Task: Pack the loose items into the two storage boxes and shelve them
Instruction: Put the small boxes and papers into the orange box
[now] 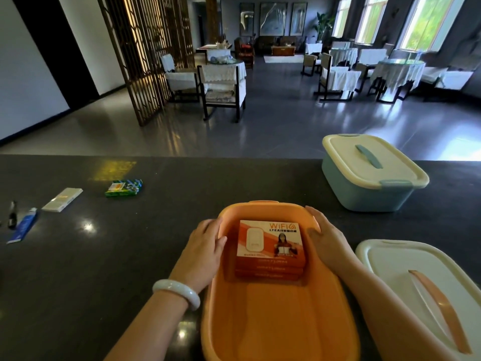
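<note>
Packing in progress, read left to right. At far left on the dark surface (pixel 104 256) lie the items you have not yet packed: a dark pen-like object (pixel 11 214), a blue tube (pixel 23 226), a flat white packet (pixel 62 199) and a green packet (pixel 124 188), all well apart from the boxes. At centre stands the open orange box (pixel 276 316), holding a stack of orange WiFi cartons (pixel 270 247) at its far end. Your left hand (pixel 203 250), a pale bangle (pixel 177 293) at the wrist, lies over the box's left rim with fingers curled round it; your right hand (pixel 326 242) does the same on the right rim, so each grip is grasping the box, not the cartons. At right, the box's cream lid (pixel 390 264) with an orange handle lies on the surface just beside it; beyond it the blue box (pixel 369 178) sits with its lid on, contents hidden. By this evidence the task is early: several items remain loose, the orange box is unlidded, and neither box is shelved; no shelf is in view. Beyond the surface's far edge opens a dim hall with a wooden lattice screen (pixel 145 56), cloth-covered chairs (pixel 223 82) and tables, and bright windows (pixel 426 22) at right.
</note>
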`<action>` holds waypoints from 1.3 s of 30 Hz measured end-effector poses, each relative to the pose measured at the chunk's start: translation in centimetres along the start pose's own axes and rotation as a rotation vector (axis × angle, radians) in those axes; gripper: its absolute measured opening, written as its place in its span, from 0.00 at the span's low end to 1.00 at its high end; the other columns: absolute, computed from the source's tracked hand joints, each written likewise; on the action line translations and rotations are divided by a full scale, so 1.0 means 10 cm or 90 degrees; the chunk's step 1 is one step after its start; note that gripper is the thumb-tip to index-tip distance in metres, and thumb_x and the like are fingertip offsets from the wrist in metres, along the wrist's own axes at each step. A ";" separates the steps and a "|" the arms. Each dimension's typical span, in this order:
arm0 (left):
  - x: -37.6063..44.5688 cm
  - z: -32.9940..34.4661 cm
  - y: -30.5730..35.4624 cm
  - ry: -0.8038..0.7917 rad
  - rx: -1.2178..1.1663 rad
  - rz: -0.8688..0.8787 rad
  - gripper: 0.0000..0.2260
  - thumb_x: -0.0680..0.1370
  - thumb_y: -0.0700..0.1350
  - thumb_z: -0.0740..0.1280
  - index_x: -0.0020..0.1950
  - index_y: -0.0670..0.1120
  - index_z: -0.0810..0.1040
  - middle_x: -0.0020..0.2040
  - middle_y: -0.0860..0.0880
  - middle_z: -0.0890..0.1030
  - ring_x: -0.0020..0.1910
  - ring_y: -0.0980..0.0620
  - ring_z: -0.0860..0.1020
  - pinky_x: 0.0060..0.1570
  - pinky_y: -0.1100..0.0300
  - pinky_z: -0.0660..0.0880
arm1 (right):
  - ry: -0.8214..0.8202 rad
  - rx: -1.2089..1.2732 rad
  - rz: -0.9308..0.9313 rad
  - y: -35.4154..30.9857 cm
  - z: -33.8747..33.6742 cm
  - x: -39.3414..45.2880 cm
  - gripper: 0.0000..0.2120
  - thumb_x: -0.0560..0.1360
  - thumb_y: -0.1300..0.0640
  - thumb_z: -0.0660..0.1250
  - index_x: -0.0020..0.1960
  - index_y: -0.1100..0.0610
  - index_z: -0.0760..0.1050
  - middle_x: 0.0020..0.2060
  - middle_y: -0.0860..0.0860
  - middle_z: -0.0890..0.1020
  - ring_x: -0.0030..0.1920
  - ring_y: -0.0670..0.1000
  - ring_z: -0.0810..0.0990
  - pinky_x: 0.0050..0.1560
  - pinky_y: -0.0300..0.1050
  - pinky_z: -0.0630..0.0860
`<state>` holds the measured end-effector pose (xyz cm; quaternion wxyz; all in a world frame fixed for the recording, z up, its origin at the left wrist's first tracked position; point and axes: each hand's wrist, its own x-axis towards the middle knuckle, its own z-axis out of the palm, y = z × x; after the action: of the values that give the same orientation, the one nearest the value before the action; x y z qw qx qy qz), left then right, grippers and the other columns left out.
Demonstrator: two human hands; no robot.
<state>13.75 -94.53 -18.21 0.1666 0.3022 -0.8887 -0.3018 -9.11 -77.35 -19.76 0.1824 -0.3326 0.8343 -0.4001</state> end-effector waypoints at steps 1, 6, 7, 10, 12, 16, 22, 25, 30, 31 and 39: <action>-0.02 0.02 0.00 0.005 -0.031 -0.008 0.20 0.82 0.50 0.57 0.74 0.57 0.60 0.68 0.59 0.65 0.62 0.63 0.68 0.56 0.64 0.69 | -0.008 -0.007 0.008 -0.02 -0.01 -0.01 0.25 0.81 0.53 0.59 0.75 0.42 0.55 0.49 0.41 0.77 0.39 0.39 0.77 0.28 0.30 0.70; -0.03 0.08 0.01 0.040 -0.064 -0.031 0.19 0.82 0.49 0.57 0.74 0.57 0.61 0.68 0.59 0.65 0.59 0.62 0.71 0.54 0.64 0.72 | 0.062 -0.249 -0.017 -0.28 -0.05 -0.14 0.29 0.79 0.53 0.62 0.76 0.47 0.54 0.72 0.54 0.64 0.70 0.58 0.66 0.61 0.56 0.74; -0.03 0.08 0.00 0.040 -0.062 -0.033 0.19 0.82 0.49 0.57 0.74 0.57 0.61 0.69 0.59 0.65 0.60 0.62 0.71 0.55 0.64 0.71 | 0.107 -0.279 -0.076 -0.36 -0.03 -0.20 0.28 0.78 0.53 0.63 0.75 0.48 0.57 0.71 0.52 0.65 0.71 0.58 0.63 0.63 0.57 0.72; -0.02 0.08 -0.01 0.030 -0.052 -0.033 0.20 0.82 0.50 0.57 0.74 0.57 0.60 0.69 0.58 0.64 0.61 0.61 0.70 0.58 0.61 0.72 | 0.028 -0.220 -0.184 -0.53 0.04 -0.35 0.15 0.79 0.53 0.62 0.65 0.45 0.69 0.60 0.43 0.71 0.61 0.45 0.73 0.53 0.43 0.78; -0.01 0.09 -0.01 0.034 -0.035 -0.028 0.21 0.82 0.48 0.57 0.75 0.56 0.59 0.70 0.57 0.64 0.61 0.61 0.69 0.58 0.61 0.72 | -0.202 -0.284 -0.152 -0.55 0.12 -0.42 0.12 0.80 0.52 0.61 0.62 0.43 0.72 0.54 0.38 0.70 0.55 0.42 0.74 0.50 0.37 0.76; 0.00 0.11 -0.02 0.050 -0.022 -0.026 0.21 0.83 0.48 0.56 0.75 0.56 0.59 0.70 0.56 0.65 0.61 0.61 0.69 0.56 0.63 0.71 | -0.495 -0.461 -0.073 -0.60 0.19 -0.39 0.11 0.79 0.55 0.63 0.60 0.48 0.75 0.60 0.46 0.76 0.58 0.47 0.76 0.60 0.41 0.71; 0.02 0.15 -0.06 0.050 -0.009 -0.029 0.21 0.83 0.49 0.56 0.76 0.57 0.58 0.70 0.57 0.64 0.59 0.64 0.67 0.51 0.67 0.67 | -0.479 -0.502 -0.101 -0.64 0.21 -0.30 0.14 0.80 0.53 0.60 0.63 0.54 0.76 0.59 0.52 0.79 0.60 0.52 0.77 0.62 0.47 0.72; 0.02 0.16 -0.09 0.051 -0.002 -0.029 0.21 0.83 0.50 0.55 0.76 0.58 0.57 0.70 0.57 0.64 0.59 0.64 0.67 0.50 0.67 0.67 | -0.490 -0.465 -0.082 -0.58 0.23 -0.26 0.15 0.80 0.53 0.59 0.66 0.52 0.75 0.62 0.52 0.77 0.63 0.52 0.75 0.65 0.47 0.70; 0.03 0.17 -0.10 0.052 -0.001 -0.023 0.21 0.83 0.50 0.55 0.76 0.57 0.57 0.71 0.57 0.63 0.58 0.65 0.66 0.46 0.70 0.65 | -0.547 -0.501 -0.027 -0.55 0.27 -0.16 0.24 0.79 0.62 0.62 0.73 0.46 0.66 0.70 0.47 0.69 0.71 0.52 0.67 0.72 0.52 0.63; 0.03 0.17 -0.10 0.053 -0.001 -0.023 0.21 0.83 0.50 0.55 0.76 0.57 0.58 0.71 0.57 0.63 0.58 0.65 0.66 0.47 0.70 0.65 | -0.549 -0.502 -0.024 -0.55 0.27 -0.15 0.24 0.79 0.62 0.62 0.73 0.46 0.66 0.70 0.46 0.69 0.71 0.52 0.66 0.72 0.52 0.63; 0.01 0.14 -0.06 0.055 -0.002 -0.024 0.21 0.83 0.50 0.55 0.76 0.55 0.57 0.72 0.55 0.62 0.62 0.60 0.69 0.53 0.65 0.69 | -0.546 -0.504 -0.018 -0.54 0.27 -0.14 0.26 0.78 0.63 0.63 0.72 0.46 0.65 0.69 0.47 0.70 0.69 0.51 0.68 0.71 0.50 0.65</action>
<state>13.28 -94.36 -19.60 0.1997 0.3310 -0.8744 -0.2932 -4.39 -80.28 -17.08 0.3606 -0.5190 0.7671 0.1100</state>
